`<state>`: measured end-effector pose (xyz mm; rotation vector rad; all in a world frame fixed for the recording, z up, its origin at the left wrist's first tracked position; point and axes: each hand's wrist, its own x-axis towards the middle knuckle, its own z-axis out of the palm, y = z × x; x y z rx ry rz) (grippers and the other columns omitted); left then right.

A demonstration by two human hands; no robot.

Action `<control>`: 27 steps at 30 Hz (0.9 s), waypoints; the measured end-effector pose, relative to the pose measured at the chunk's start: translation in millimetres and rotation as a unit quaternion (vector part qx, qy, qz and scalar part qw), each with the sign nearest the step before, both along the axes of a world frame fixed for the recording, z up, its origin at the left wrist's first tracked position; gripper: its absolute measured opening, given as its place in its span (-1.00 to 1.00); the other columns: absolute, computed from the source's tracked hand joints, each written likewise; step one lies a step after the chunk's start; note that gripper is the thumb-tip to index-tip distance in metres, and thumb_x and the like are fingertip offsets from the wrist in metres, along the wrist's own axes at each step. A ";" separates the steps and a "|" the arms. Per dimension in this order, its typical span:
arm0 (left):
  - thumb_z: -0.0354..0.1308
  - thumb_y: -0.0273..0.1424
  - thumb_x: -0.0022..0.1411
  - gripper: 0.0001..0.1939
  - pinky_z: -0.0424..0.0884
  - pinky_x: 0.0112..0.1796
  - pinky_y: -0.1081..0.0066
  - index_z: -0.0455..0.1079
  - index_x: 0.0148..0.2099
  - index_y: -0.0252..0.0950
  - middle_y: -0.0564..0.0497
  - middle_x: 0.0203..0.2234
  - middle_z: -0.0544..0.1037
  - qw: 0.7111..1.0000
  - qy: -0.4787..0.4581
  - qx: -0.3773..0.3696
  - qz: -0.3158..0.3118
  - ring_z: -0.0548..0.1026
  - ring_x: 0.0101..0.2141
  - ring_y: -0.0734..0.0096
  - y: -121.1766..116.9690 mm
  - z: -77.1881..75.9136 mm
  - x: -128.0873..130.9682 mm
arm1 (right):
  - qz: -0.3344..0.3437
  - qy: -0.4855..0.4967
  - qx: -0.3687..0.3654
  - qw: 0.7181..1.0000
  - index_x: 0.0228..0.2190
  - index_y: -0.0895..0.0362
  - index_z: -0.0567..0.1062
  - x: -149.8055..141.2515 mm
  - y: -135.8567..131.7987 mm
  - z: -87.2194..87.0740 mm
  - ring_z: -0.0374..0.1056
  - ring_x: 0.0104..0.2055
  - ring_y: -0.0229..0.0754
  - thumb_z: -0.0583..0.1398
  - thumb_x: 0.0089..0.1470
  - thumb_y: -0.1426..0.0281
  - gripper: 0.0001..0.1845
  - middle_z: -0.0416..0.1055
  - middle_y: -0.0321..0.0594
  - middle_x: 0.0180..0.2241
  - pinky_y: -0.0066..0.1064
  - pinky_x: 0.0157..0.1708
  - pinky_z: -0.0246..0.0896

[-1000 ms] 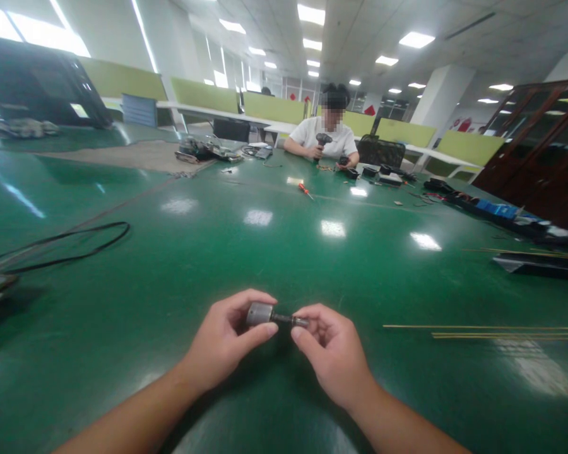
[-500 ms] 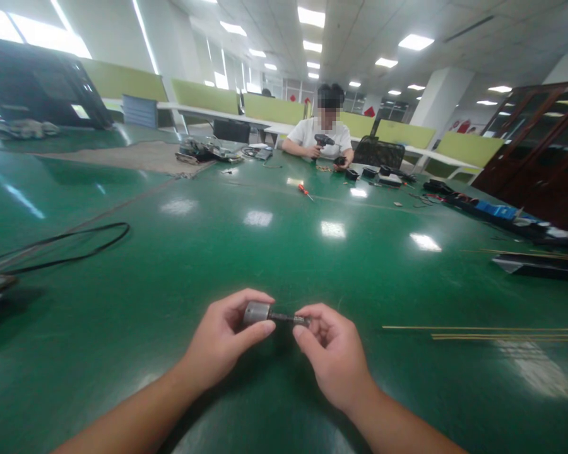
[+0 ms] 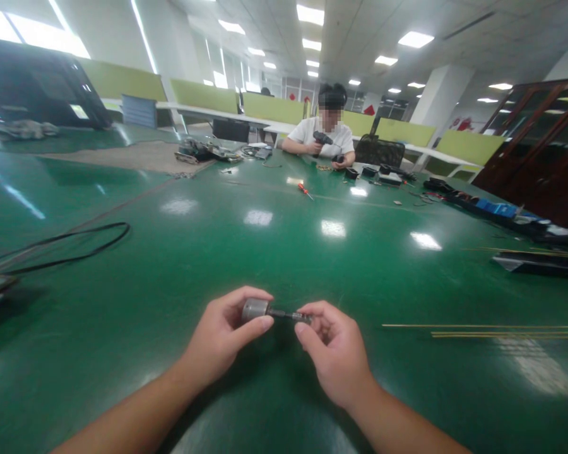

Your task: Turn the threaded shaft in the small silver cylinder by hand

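Observation:
A small grey metal cylinder (image 3: 254,308) with a thin dark shaft (image 3: 286,313) sticking out to the right is held just above the green table (image 3: 274,252). My left hand (image 3: 224,337) pinches the cylinder between thumb and fingers. My right hand (image 3: 334,353) is closed on the far end of the shaft with its fingertips. Both forearms come in from the bottom edge.
Thin brass rods (image 3: 483,330) lie to the right. A black cable loop (image 3: 71,246) lies at the left. Across the table a person (image 3: 324,135) in a white shirt holds a dark power tool. A red screwdriver (image 3: 305,191), small parts and black boxes (image 3: 383,173) lie near them.
Both hands with the cylinder and shaft have shifted slightly left and up. The person opposite has moved their tool a little.

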<state>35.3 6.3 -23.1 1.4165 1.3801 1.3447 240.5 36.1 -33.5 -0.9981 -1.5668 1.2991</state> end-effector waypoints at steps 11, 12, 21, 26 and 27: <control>0.41 -0.26 0.09 -0.71 0.33 -0.40 0.50 0.55 -0.16 -0.27 0.06 -0.45 0.52 1.000 -0.014 0.006 0.004 0.44 -0.44 0.40 2.5 -2.5 -2.2 | -0.005 0.003 0.003 1.000 -0.25 0.17 0.56 0.6 -0.5 1.6 0.12 -0.56 -0.31 0.26 0.13 0.34 -0.83 0.21 -0.42 -0.60 -0.44 -0.52 0.03; 0.41 -0.26 0.09 -0.71 0.34 -0.39 0.50 0.55 -0.16 -0.27 0.06 -0.45 0.53 1.000 -0.016 0.005 0.004 0.44 -0.44 0.40 2.8 -2.4 -2.2 | -0.005 0.004 0.005 1.000 -0.26 0.17 0.56 0.6 -0.5 1.9 0.12 -0.57 -0.31 0.26 0.13 0.34 -0.83 0.21 -0.43 -0.61 -0.44 -0.52 0.03; 0.40 -0.29 0.12 -0.71 0.25 -0.43 0.52 0.50 -0.15 -0.31 0.09 -0.47 0.48 0.997 -0.067 -0.004 0.038 0.37 -0.48 0.49 2.0 0.8 -2.8 | -0.010 0.042 -0.003 0.999 -0.26 0.18 0.52 1.1 -0.9 1.0 0.15 -0.56 -0.31 0.25 0.15 0.32 -0.82 0.26 -0.40 -0.61 -0.44 -0.52 0.03; 0.38 -0.27 0.12 -0.60 0.26 -0.40 0.51 0.28 -0.10 -0.23 0.10 -0.44 0.51 0.990 -0.123 0.003 0.076 0.39 -0.47 0.46 8.8 -6.2 -1.8 | -0.043 0.114 -0.045 0.992 -0.39 0.17 0.46 0.9 2.1 0.7 0.08 -0.62 -0.35 0.19 0.22 0.11 -0.64 0.28 -0.39 -0.64 -0.48 -0.59 -0.07; 0.37 -0.26 0.11 -0.60 0.27 -0.39 0.50 0.23 -0.14 -0.21 0.11 -0.44 0.52 0.988 -0.131 0.006 0.083 0.40 -0.46 0.45 10.5 -7.0 -1.6 | -0.051 0.125 -0.052 0.989 -0.42 0.17 0.45 0.5 3.2 1.1 0.06 -0.63 -0.36 0.16 0.23 0.06 -0.58 0.27 -0.38 -0.66 -0.48 -0.61 -0.09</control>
